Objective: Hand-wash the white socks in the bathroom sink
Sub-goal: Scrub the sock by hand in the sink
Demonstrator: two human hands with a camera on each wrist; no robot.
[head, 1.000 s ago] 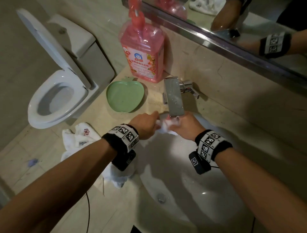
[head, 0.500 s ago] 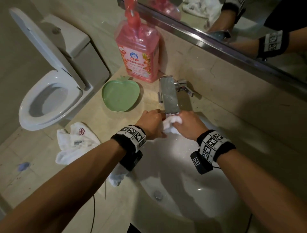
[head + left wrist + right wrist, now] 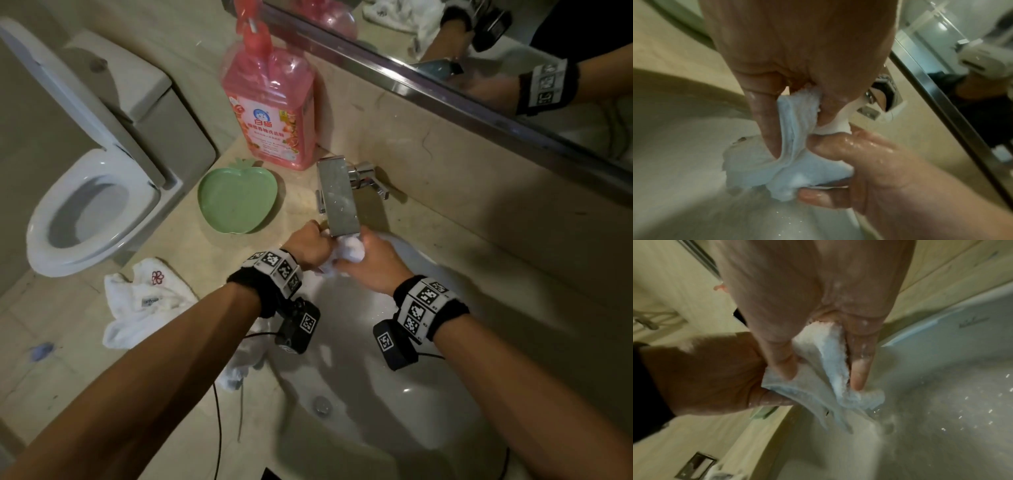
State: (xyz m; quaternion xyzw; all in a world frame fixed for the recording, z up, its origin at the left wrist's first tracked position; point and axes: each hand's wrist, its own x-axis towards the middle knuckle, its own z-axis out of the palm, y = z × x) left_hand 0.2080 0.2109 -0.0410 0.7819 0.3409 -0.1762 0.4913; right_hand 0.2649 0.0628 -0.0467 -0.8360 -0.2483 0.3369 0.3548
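A wet, soapy white sock is bunched between both hands just under the faucet spout, over the back of the white sink. My left hand grips one end with curled fingers. My right hand pinches the other end between thumb and fingers. More white socks lie in a heap on the counter to the left, one draped over the sink's rim.
A pink detergent pump bottle stands behind a green apple-shaped dish on the beige counter. The toilet sits to the left with its lid up. A mirror runs along the back wall. The sink's drain shows below.
Both hands have drawn closer together under the spout, and the sock is bunched higher between them, showing more as a white ball.
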